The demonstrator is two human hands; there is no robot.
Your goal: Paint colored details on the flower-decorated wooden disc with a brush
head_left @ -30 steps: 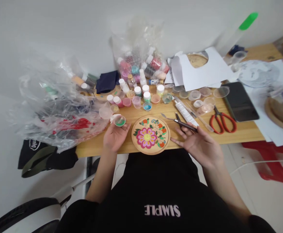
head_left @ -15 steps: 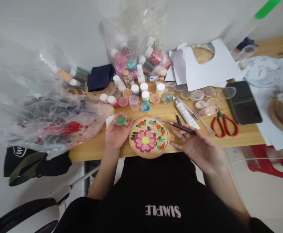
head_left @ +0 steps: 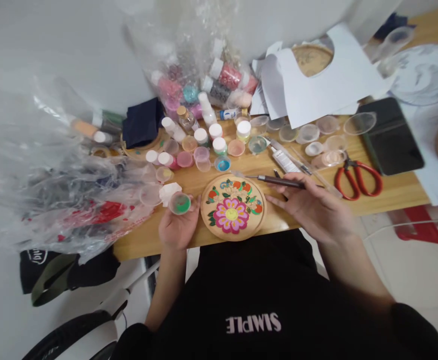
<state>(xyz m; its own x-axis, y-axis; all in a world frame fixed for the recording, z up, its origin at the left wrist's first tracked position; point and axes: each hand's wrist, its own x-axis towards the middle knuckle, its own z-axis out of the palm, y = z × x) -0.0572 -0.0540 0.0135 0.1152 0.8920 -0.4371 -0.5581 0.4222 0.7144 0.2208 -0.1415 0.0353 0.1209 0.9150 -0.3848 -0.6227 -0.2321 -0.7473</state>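
A round wooden plaque, painted with a pink flower, orange fruits and green leaves, lies at the table's front edge between my hands. In my left hand is a small clear cup of green paint, held beside the plaque's left rim. A crumpled white tissue shows just behind the cup; whether the fingers touch it is unclear. My right hand grips a palette knife with a dark handle and a thin metal shaft. Its pale flat tip hovers over or near the plaque's far rim, while some fingers reach toward the right rim.
Small paint pots and cups, one with blue paint, stand behind the plaque. To the right lie a white tube, red-handled pliers, a phone and cut paper. Crumpled plastic bags cover the left side.
The plaque has turned counterclockwise, so the fruits now lie along its far side. The palette knife has stayed in my right hand, the cup in my left. The view has shifted slightly.
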